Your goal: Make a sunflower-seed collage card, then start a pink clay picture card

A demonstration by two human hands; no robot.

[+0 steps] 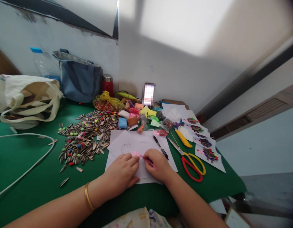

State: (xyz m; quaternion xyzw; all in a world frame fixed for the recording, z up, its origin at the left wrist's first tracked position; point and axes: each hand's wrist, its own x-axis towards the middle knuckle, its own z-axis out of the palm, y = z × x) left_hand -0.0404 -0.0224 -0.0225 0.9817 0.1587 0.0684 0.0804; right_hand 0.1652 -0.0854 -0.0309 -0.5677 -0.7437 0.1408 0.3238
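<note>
My left hand (124, 167) lies on the white sheets of paper (117, 139), palm down, with the thumb apart from the bent fingers. Its fingertips are beside a small lump of pink clay (136, 153). In the closed fingers of my right hand (158, 164) is a thin pink stick (151, 163), its tip close to the pink clay. A round drawing with a grid pattern (127, 148) shows on the top sheet, partly covered by the left fingers. A black pen (160, 147) lies on the paper just beyond the right hand.
Sunflower seeds (96, 133) with coloured bits are heaped left. Behind the paper lie packets of coloured clay (133, 120) and a phone (149, 94). Scissors (189, 161), a yellow cutter (183, 138) and sheets with decorated seeds (210, 153) are right. Bags (79, 79) stand back left.
</note>
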